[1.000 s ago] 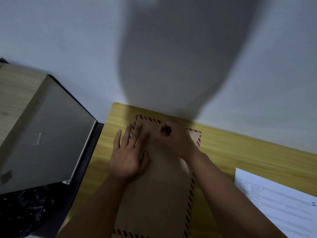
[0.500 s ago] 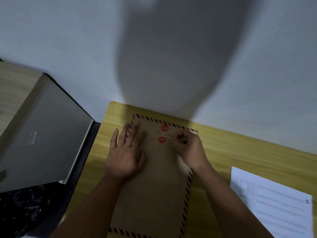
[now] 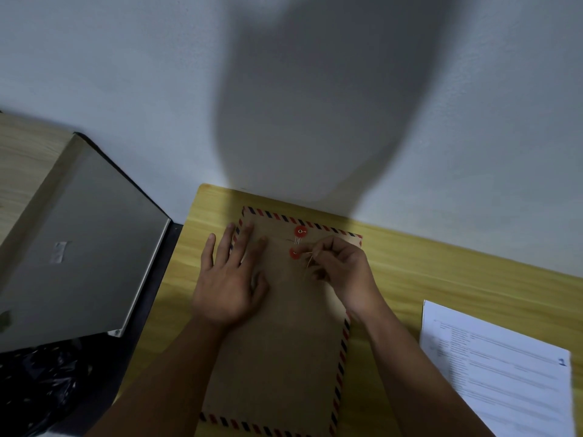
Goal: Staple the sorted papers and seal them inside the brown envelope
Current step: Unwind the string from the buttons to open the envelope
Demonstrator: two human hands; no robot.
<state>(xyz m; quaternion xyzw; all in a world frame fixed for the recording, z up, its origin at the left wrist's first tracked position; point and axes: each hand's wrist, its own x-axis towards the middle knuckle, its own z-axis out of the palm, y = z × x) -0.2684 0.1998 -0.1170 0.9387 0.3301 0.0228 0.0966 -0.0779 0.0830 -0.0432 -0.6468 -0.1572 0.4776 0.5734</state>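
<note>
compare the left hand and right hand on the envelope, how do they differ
The left hand lies flat with straight, spread fingers, pressing the envelope; the right hand has curled fingers pinching the string. The left holds nothing; the right works beside the red buttons. Both are over the envelope's top half.

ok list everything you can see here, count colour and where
brown envelope: one, brown with a red and blue striped border, flat on the table
closure discs: two, red, near the envelope's top edge
string: one, pale, by the lower disc
printed sheet: one showing, white, table's right end
table: one, yellow wood
laptop: one, grey, closed, at left
left hand: flat on the envelope
right hand: pinches the string
</note>
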